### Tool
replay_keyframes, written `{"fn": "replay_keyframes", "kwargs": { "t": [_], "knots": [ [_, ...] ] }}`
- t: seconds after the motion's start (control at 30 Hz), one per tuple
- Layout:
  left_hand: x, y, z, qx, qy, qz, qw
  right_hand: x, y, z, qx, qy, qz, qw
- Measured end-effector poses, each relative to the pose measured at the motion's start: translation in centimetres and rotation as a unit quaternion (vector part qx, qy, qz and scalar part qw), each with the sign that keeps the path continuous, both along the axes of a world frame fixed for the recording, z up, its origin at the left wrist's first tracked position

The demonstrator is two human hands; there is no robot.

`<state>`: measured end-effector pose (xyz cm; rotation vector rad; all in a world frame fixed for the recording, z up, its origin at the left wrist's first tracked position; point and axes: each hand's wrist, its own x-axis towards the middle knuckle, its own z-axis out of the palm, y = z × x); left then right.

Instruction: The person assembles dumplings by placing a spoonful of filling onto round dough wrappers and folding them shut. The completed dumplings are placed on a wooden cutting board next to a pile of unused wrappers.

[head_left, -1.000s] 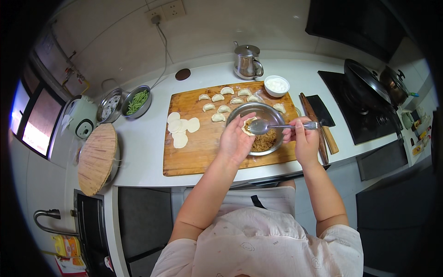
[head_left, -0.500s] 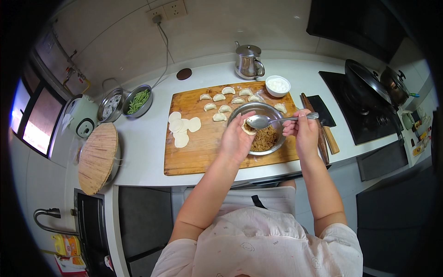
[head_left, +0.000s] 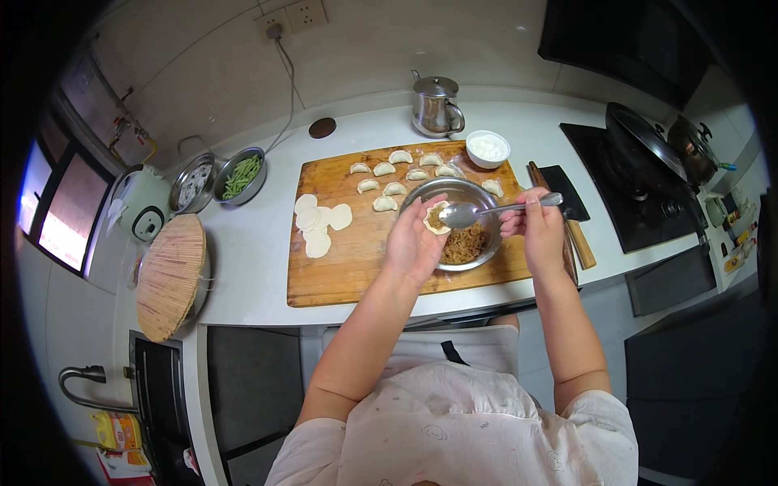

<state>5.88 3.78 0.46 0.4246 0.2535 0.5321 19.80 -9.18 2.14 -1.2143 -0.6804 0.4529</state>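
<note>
My left hand [head_left: 411,243] cups a round dumpling wrapper [head_left: 435,224] with brown filling on it, above the left side of a metal bowl [head_left: 496,257]. My right hand [head_left: 535,220] grips a metal spoon [head_left: 506,208] by its handle; the spoon's bowl is over the wrapper's right edge. Below the spoon, brown minced filling [head_left: 464,246] lies in the metal bowl. Folded dumplings [head_left: 384,169] stand in loose rows behind it on the wooden board [head_left: 356,279]. Several flat wrappers [head_left: 318,243] overlap at the board's left.
A white bowl [head_left: 488,149] of white powder sits at the board's back right corner, with a metal pitcher [head_left: 436,107] behind. A cleaver [head_left: 567,194] and rolling pin lie right, near the black stove [head_left: 624,194]. Green beans [head_left: 241,176] and a woven lid [head_left: 172,279] are left.
The spoon has shifted slightly right, uncovering more of the wrapper and the filling on it. My right hand has moved a little to the right with it.
</note>
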Motion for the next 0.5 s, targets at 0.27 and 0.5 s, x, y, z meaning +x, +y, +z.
{"fn": "replay_keyframes", "kwargs": {
  "t": [0.27, 0.5],
  "knots": [
    [-0.06, 0.38, -0.37, 0.005, -0.011, -0.008, 1.0, -0.79, 0.62, 0.11, 0.015, 0.001, 0.053, 0.998],
    [-0.81, 0.36, -0.02, -0.006, -0.016, -0.002, 1.0, -0.26, 0.27, 0.26, 0.002, -0.014, 0.053, 0.999]
  ]
}}
